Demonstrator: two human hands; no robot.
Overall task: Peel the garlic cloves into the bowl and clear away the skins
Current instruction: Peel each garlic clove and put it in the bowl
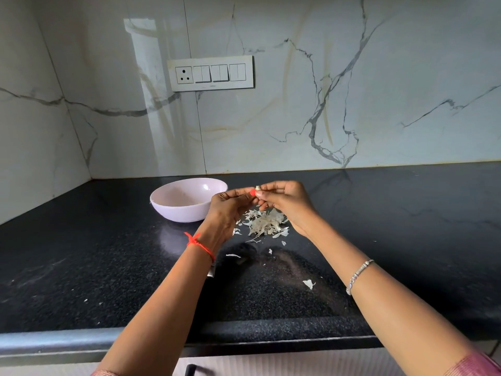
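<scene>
Head view: left grip (227, 206) and right grip (287, 202) meet fingertip to fingertip, both pinching one garlic clove (257, 188) with curled fingers, just right of the bowl (176, 213). Skins (267, 222) lie piled on the tabletop (406, 226), right of the bowl.

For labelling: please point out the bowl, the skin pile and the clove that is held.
bowl (176, 213), head view, outer front wall.
skin pile (267, 223), head view, its middle.
clove (258, 188), head view, its visible pale tip.
</scene>
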